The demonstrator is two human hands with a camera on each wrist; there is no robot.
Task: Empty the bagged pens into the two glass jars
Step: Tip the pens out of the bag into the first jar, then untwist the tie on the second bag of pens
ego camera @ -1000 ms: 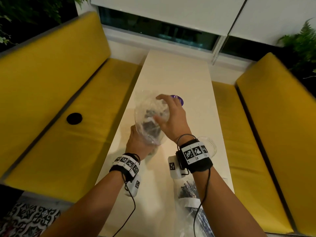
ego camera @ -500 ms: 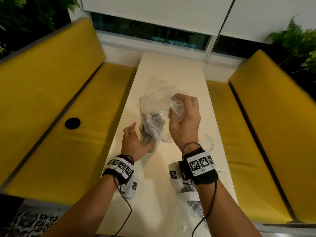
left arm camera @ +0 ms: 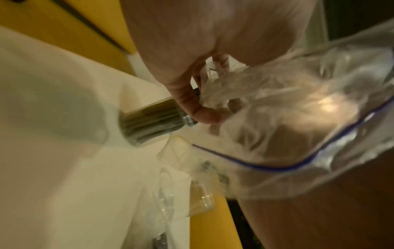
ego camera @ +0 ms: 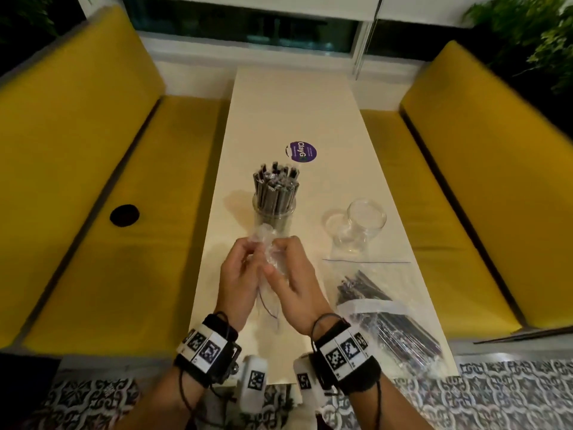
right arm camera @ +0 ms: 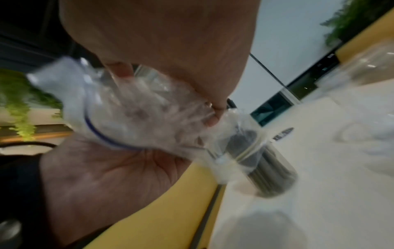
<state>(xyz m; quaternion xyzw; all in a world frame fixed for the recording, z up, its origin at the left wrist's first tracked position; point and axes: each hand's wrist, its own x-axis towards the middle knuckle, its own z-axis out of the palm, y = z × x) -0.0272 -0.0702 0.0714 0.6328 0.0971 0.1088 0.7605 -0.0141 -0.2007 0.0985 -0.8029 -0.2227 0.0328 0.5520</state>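
On the yellow cushioned seat [ego camera: 93,243] far left of the pen-filled jar lay a small black round disc [ego camera: 124,215]. The long cream-white bench [ego camera: 294,103] carried the task's things, and the clear glass jar packed with upright dark pens [ego camera: 274,197] stood at its middle, taken here as the landmark. Just in front of that jar, the left hand [ego camera: 240,280] and the right hand [ego camera: 291,283] were held together above the bench, both with fingers curled round a crumpled, empty clear plastic zip bag with a blue seal line [ego camera: 268,252], which they squeezed between them. In the left wrist view the thumb and fingers [left arm camera: 198,112] pinched the scrunched film, the blue seal [left arm camera: 266,166] looping below. Beyond the jar, a round purple sticker with white lettering [ego camera: 301,151] lay flat on the bench. To the right of the pen-filled jar stood the second clear glass jar, empty [ego camera: 361,225], apart from it. Nearer than that jar and right of the hands lay a clear zip bag still full of dark pens [ego camera: 378,302], flat on the bench, its blue seal line toward the empty jar. Farther right ran a second yellow cushioned seat [ego camera: 449,228].
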